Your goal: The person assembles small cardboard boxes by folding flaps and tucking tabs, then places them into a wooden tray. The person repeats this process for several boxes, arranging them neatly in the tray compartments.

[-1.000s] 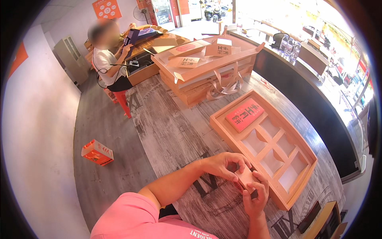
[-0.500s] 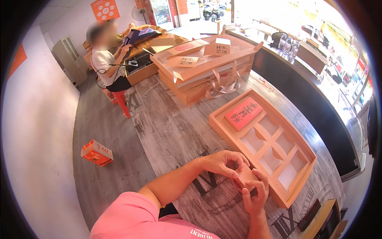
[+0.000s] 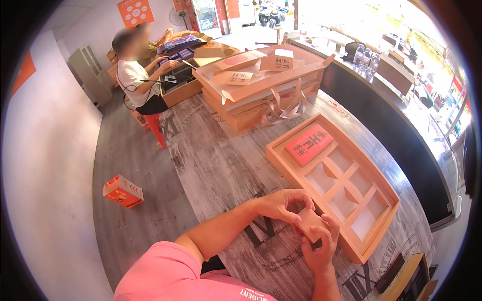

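Observation:
Over the near part of the wood-patterned table I hold a small brown cardboard box (image 3: 312, 223) between both hands. My left hand (image 3: 282, 206) grips its far left end with thumb and fingers. My right hand (image 3: 321, 247) has its fingers bent around the near right side. Red print shows on the box's left face; its underside is hidden. Just beyond my hands lies a large shallow tan gift box (image 3: 282, 164) with several white-lined square compartments that hold nothing. A flat red packet (image 3: 309, 144) with dark lettering fills its far left section.
Stacked tan gift boxes (image 3: 236, 111) with a pale ribbon (image 3: 276, 111) stand farther back. A seated co-worker (image 3: 134, 80) handles dark purple packaging beyond them. An orange paper bag (image 3: 123, 191) stands on the floor at left. Water bottles (image 3: 366, 61) sit on the right counter; an open carton (image 3: 404, 278) is at lower right.
The small box has turned slightly in my hands, and my right fingers have shifted on it. The co-worker has lowered the dark purple piece that was held up.

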`<action>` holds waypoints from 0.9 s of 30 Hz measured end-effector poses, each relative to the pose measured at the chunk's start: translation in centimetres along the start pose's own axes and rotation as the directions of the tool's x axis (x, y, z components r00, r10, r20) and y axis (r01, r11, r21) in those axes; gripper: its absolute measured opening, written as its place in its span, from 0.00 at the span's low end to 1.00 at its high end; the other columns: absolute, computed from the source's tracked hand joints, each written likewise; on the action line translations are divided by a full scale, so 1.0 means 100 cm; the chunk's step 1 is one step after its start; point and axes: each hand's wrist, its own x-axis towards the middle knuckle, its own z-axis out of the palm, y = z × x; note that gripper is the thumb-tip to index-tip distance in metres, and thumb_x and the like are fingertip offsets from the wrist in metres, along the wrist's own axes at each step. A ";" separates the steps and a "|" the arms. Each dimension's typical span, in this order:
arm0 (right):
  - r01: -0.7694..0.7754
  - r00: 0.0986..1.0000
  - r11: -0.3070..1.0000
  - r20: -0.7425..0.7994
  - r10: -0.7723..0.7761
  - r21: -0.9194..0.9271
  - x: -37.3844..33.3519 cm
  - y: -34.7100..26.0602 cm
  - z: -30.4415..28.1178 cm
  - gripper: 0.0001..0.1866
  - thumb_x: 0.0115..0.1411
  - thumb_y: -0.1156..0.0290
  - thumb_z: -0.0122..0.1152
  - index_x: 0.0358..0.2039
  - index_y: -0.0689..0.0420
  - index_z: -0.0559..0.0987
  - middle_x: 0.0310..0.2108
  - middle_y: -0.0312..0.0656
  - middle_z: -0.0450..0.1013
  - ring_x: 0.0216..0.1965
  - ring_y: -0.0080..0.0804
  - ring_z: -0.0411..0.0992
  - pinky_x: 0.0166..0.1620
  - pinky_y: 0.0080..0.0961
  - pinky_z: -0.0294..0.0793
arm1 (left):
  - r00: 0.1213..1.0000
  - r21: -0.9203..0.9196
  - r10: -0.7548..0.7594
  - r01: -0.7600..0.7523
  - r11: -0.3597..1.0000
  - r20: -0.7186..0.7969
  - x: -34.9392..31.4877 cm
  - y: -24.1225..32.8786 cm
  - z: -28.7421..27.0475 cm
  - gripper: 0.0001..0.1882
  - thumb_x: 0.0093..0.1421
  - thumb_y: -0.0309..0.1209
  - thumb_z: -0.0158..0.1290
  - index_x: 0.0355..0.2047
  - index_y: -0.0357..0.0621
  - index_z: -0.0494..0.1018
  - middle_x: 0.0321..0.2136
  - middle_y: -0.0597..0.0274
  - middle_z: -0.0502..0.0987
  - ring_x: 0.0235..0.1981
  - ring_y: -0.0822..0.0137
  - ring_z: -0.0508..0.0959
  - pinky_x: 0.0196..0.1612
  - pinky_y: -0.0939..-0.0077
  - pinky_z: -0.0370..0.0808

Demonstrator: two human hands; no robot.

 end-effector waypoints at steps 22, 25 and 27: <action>-0.357 0.718 -0.019 0.287 0.634 0.934 -0.007 -0.004 0.006 0.32 0.82 0.50 0.36 0.73 0.60 0.62 0.67 0.50 0.70 0.63 0.42 0.74 0.64 0.42 0.76 | 0.964 0.258 0.262 -0.261 0.930 0.030 0.003 -0.023 0.041 0.70 0.47 0.48 0.80 0.79 0.36 0.47 0.74 0.51 0.61 0.74 0.58 0.61 0.75 0.59 0.59; -0.351 0.762 -0.010 0.292 0.577 0.936 -0.005 0.000 0.009 0.30 0.82 0.54 0.43 0.73 0.62 0.61 0.69 0.46 0.67 0.69 0.35 0.67 0.70 0.35 0.68 | 0.963 0.166 0.229 -0.204 0.965 -0.144 -0.002 -0.010 0.050 0.67 0.49 0.42 0.77 0.78 0.32 0.47 0.73 0.49 0.62 0.74 0.58 0.62 0.75 0.60 0.59; -0.367 0.786 0.093 0.255 0.563 0.925 -0.006 0.006 0.012 0.34 0.81 0.54 0.47 0.75 0.63 0.56 0.71 0.48 0.64 0.71 0.35 0.64 0.71 0.35 0.67 | 0.929 0.151 0.298 -0.269 0.951 -0.221 0.001 -0.011 0.060 0.64 0.49 0.40 0.76 0.78 0.31 0.48 0.73 0.48 0.62 0.74 0.58 0.62 0.74 0.59 0.59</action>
